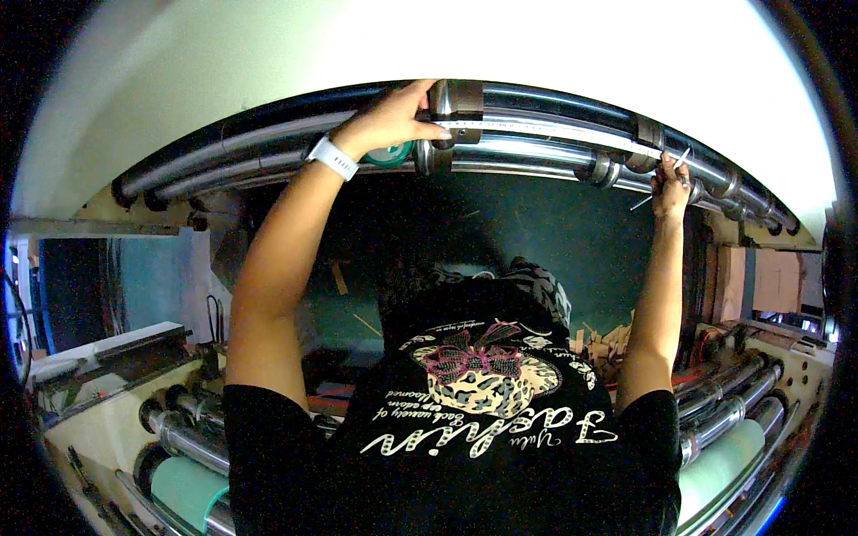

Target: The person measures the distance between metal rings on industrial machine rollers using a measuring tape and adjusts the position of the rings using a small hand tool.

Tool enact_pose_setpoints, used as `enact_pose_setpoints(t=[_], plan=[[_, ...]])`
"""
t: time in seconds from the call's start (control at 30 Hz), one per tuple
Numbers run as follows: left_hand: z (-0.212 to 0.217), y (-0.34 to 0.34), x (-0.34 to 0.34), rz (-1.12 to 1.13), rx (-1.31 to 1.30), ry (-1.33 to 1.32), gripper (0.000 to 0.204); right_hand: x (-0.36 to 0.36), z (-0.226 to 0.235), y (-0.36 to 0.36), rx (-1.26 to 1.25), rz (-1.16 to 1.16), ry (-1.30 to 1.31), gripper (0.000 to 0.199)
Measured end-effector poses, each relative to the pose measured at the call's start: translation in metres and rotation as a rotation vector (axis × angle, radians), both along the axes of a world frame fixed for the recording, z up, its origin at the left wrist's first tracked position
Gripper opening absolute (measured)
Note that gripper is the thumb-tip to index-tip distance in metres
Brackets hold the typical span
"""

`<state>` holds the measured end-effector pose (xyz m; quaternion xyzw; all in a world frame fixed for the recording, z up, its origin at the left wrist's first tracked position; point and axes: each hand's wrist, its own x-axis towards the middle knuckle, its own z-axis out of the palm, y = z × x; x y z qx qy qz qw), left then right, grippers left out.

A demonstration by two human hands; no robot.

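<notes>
My left hand (389,121) reaches over the metal shafts, its fingers on the upper shaft and its thumb pressed on a white measuring tape (536,131) beside a dark collar (466,107). Below that palm shows a green round object (391,155), partly hidden; I cannot tell if it belongs to the tape. The tape stretches along the shafts to my right hand (671,186). There my fingers are closed round a thin whitish pen-like stick (641,204), held at a slant near another collar (645,143). Whether they also pinch the tape cannot be made out.
Long parallel shafts (241,147) with several collars run across a pale machine frame (429,40). Wood-coloured scraps (608,344) lie low on the right. Behind me are more rollers, including a pale green one (189,482) on the left and another (728,460) on the right.
</notes>
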<state>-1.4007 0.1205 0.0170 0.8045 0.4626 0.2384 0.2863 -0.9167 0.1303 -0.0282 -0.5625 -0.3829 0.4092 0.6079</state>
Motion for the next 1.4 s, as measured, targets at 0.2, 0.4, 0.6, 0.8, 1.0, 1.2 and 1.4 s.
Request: enact_pose_setpoints(t=[0.2, 0.4, 0.6, 0.8, 1.0, 1.2, 1.4], plan=[[-0.005, 0.006, -0.022, -0.172, -0.232, -0.058, 0.013, -0.011, 0.006, -0.002, -0.008, -0.072, 0.031, 0.017], [-0.012, 0.012, -0.016, -0.095, -0.349, -0.036, 0.016, 0.002, -0.001, 0.000, -0.010, -0.001, -0.001, 0.012], [-0.009, 0.012, -0.013, -0.072, -0.385, 0.001, 0.013, 0.001, -0.001, -0.004, -0.010, 0.033, 0.009, 0.011], [-0.010, 0.016, -0.013, -0.087, -0.397, -0.010, 0.013, -0.002, -0.001, -0.002, -0.026, -0.023, 0.018, 0.009], [-0.012, 0.012, -0.012, -0.070, -0.291, 0.005, 0.013, -0.001, -0.002, -0.003, -0.001, 0.017, 0.032, 0.010], [0.001, -0.017, 0.011, 0.157, 0.140, 0.162, 0.100, 0.004, -0.008, -0.001, 0.018, 0.029, 0.054, 0.014], [-0.007, -0.017, 0.032, 0.223, 0.213, 0.437, 0.101, 0.003, -0.007, -0.004, 0.032, 0.052, 0.059, 0.013]])
